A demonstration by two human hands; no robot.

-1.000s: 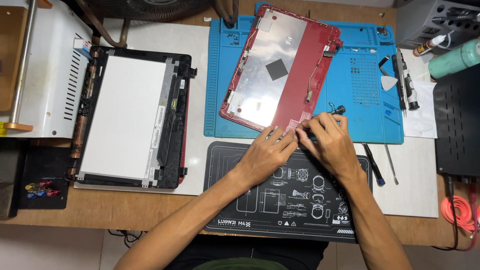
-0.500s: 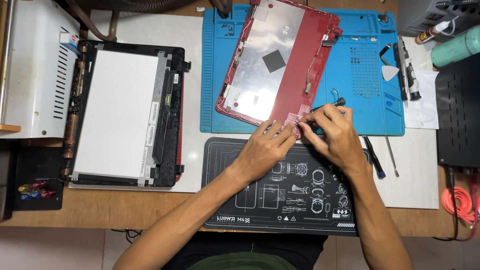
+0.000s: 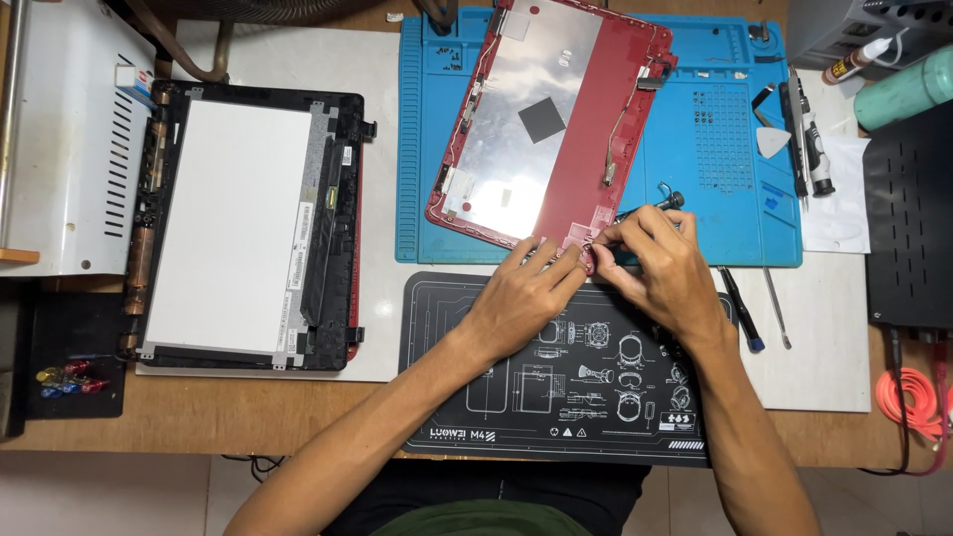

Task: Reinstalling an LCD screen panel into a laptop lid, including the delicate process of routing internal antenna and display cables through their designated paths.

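At the far left of the desk (image 3: 298, 422) a white metal box (image 3: 60, 149) stands against the edge, and just beside it lies a black laptop screen frame (image 3: 243, 228) with its pale panel facing up. Below that, a small dark tray (image 3: 69, 372) holds a few coloured bits.

Further right a blue work mat (image 3: 735, 149) carries the red laptop lid (image 3: 556, 119), lying tilted with its silvery inside up and thin cables running along its right edge. Its lower corner reaches over the mat's front edge, toward the black printed mat (image 3: 556, 397) near the person.

At that corner the two hands meet. The left hand (image 3: 521, 298) lies with fingers pressed flat on the lid's lower edge, holding it down. The right hand (image 3: 665, 268) has its fingertips pinched together at the same corner, on something too small to make out. Compared with a second ago the hands have hardly shifted; the right one has closed in slightly on the corner, and the lid has stayed where it was, so the work seems fixed on this one spot.

To the right lie a white pick (image 3: 772, 142), a dark pen-like driver (image 3: 806, 139), two screwdrivers (image 3: 754, 308) off the mat, a teal bottle (image 3: 908, 89) and an orange cable (image 3: 908, 402).
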